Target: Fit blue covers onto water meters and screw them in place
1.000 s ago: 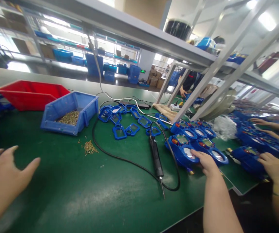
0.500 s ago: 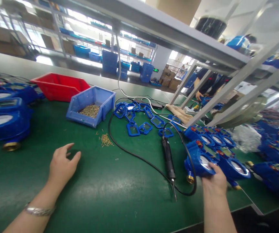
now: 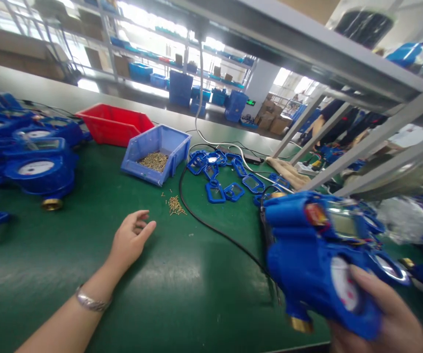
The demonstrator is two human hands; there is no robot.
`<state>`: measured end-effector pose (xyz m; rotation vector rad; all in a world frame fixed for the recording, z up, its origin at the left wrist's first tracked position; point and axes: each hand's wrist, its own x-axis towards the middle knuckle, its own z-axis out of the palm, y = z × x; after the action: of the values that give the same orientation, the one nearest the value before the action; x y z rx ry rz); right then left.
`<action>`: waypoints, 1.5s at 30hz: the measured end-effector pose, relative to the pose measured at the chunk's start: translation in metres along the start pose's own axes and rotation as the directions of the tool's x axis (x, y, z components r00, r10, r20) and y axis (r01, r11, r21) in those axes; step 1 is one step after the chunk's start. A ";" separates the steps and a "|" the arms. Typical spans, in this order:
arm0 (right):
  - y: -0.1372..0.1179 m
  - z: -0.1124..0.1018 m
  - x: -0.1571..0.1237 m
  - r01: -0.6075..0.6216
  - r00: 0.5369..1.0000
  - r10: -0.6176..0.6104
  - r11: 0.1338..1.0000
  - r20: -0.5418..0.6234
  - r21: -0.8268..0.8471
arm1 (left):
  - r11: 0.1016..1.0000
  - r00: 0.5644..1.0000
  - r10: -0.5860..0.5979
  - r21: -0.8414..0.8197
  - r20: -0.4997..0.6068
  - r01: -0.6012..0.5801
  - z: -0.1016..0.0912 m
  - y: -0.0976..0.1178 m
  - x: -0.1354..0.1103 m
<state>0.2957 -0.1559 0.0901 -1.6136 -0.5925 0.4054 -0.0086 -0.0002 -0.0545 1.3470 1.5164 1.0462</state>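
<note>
My right hand (image 3: pixel 384 309) grips a blue water meter (image 3: pixel 296 255) by its round dial end, lifted and tilted above the table. The meter has a white dial, a small grey display, exposed wiring and a brass fitting. My left hand (image 3: pixel 130 238) hovers over the green mat with thumb and fingers apart and nothing in them. Just beyond its fingers lies a small pile of brass-coloured screws (image 3: pixel 175 206). Behind the lifted meter, a black electric screwdriver (image 3: pixel 266 230) is mostly hidden. Several blue cover frames (image 3: pixel 233 191) lie loose at mid-table.
A blue bin (image 3: pixel 152 162) of screws stands before a red bin (image 3: pixel 116 125). Assembled blue meters (image 3: pixel 38 169) crowd the left side. More lie at the right, beside a crumpled plastic bag (image 3: pixel 403 218). Slanted metal shelf posts (image 3: pixel 373 137) rise at the right; a black cable (image 3: pixel 219 230) crosses the mat.
My right hand has lifted the meter off the table and brought it nearer the camera. My left hand has moved slightly right, towards the screw pile. The view has swung left.
</note>
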 end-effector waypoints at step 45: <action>0.115 0.231 0.074 0.401 0.911 -0.073 0.383 0.405 -0.832 | 0.809 0.792 0.576 -0.005 0.200 -0.588 -0.013 0.022 -0.034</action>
<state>0.2373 0.0668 -0.0479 -2.4830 -1.4737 0.0634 -0.0115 -0.0333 -0.0276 1.9711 1.0000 1.1976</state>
